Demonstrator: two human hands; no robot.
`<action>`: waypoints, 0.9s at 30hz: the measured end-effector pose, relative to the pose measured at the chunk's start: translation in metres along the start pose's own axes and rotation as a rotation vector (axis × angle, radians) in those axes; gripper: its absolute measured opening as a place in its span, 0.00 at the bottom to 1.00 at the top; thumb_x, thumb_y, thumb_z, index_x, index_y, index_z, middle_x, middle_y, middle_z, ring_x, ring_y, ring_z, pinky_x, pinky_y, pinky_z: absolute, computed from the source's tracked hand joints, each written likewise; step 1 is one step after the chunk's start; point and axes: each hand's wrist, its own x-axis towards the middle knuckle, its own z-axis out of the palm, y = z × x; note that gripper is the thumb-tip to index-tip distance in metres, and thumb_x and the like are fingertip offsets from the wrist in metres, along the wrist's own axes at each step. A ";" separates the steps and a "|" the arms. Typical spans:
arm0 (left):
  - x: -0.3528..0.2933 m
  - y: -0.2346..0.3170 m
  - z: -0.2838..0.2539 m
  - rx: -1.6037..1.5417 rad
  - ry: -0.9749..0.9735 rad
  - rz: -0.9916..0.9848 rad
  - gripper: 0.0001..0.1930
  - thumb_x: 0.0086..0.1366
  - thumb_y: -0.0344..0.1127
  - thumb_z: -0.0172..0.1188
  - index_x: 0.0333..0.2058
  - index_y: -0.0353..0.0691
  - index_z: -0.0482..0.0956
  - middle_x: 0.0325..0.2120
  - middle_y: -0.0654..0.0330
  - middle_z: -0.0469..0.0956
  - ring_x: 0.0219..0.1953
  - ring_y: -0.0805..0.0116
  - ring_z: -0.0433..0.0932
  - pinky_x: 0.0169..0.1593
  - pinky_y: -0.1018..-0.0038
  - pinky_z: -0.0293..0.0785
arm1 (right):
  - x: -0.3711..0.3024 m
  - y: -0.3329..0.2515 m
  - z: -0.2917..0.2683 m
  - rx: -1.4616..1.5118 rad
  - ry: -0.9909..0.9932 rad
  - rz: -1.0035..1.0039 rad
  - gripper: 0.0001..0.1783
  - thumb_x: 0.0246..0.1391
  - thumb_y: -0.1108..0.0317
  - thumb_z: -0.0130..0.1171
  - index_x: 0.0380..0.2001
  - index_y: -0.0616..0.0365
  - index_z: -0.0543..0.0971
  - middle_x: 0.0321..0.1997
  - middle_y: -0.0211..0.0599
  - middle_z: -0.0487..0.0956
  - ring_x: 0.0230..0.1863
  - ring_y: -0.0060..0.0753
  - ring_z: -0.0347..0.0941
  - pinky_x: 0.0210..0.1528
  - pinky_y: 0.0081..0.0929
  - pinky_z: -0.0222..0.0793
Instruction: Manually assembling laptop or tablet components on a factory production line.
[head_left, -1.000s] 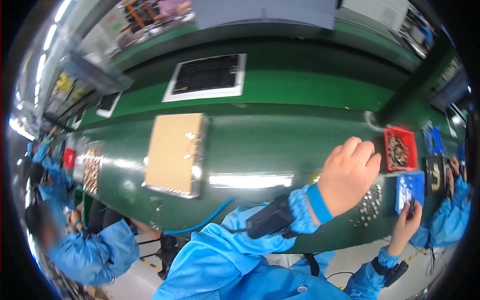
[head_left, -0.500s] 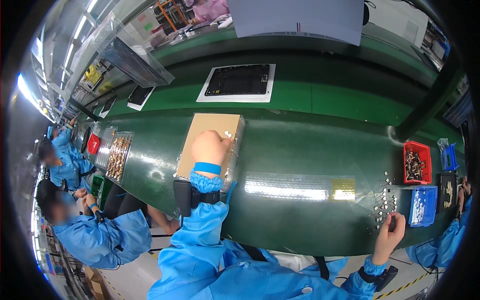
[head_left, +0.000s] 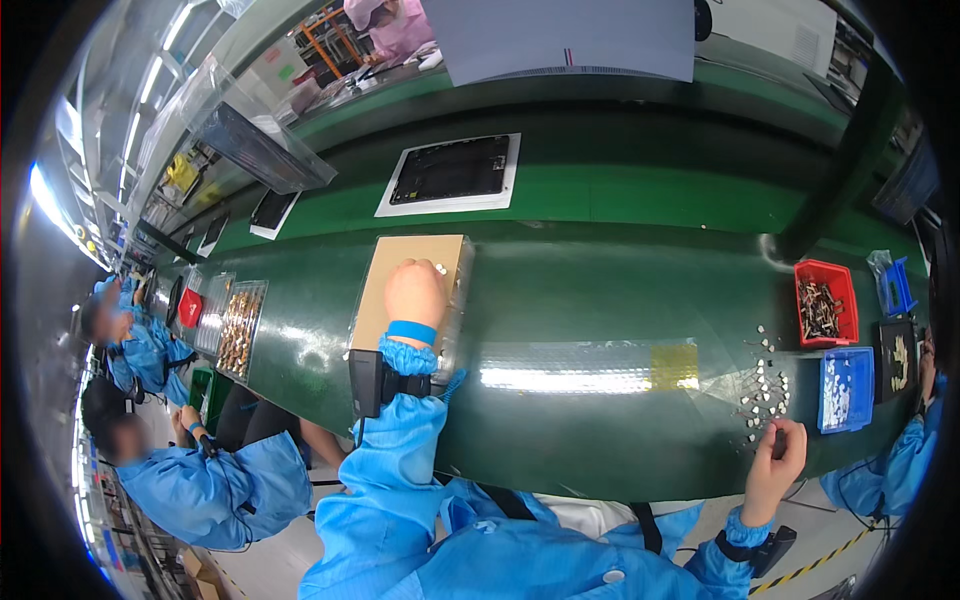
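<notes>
My left hand [head_left: 415, 292] is curled over a tan board [head_left: 385, 268] in a clear tray [head_left: 461, 300]; its knuckles hide the fingertips and anything in them. Small white pieces [head_left: 441, 269] show at the board's right side, beside those knuckles. At the right, my right hand [head_left: 777, 460] pinches thumb and finger together at the near edge of a scatter of small parts [head_left: 762, 392] with pale heads and thin dark wires. Whatever lies between these fingertips is too small to make out. Both wrists carry dark straps.
A red bin [head_left: 826, 303] of wired parts and a blue bin [head_left: 846, 391] of white pieces stand at the right. Left of the board lies a tray of brownish parts [head_left: 241, 329]. A clear bubbled strip [head_left: 570, 369] spans the table. Co-workers sit at the left.
The view has shifted a little. My left hand's fingers, earlier stretched to the white pieces at the board's right edge, are now drawn in. The right hand stays pinched by the loose parts.
</notes>
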 end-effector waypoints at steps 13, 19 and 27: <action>-0.091 0.155 -0.099 -0.746 0.128 0.798 0.08 0.44 0.20 0.58 0.25 0.36 0.71 0.24 0.53 0.71 0.28 0.54 0.71 0.32 0.65 0.68 | -0.022 -0.025 -0.010 0.688 -0.149 0.256 0.08 0.48 0.80 0.54 0.35 0.63 0.75 0.33 0.37 0.74 0.29 0.24 0.69 0.35 0.18 0.66; -0.192 0.254 -0.078 -0.961 -0.266 1.009 0.09 0.44 0.27 0.61 0.26 0.40 0.71 0.26 0.59 0.72 0.29 0.61 0.73 0.28 0.70 0.72 | -0.052 -0.007 -0.014 0.880 -0.163 0.543 0.14 0.43 0.82 0.58 0.37 0.65 0.76 0.30 0.32 0.78 0.23 0.10 0.64 0.24 0.09 0.58; -0.228 0.314 -0.054 -0.882 -0.251 1.098 0.06 0.46 0.31 0.56 0.26 0.41 0.71 0.26 0.61 0.70 0.28 0.64 0.73 0.26 0.72 0.72 | -0.051 0.041 -0.053 0.707 -0.059 0.728 0.06 0.47 0.79 0.57 0.31 0.67 0.77 0.28 0.34 0.78 0.29 0.19 0.73 0.32 0.16 0.67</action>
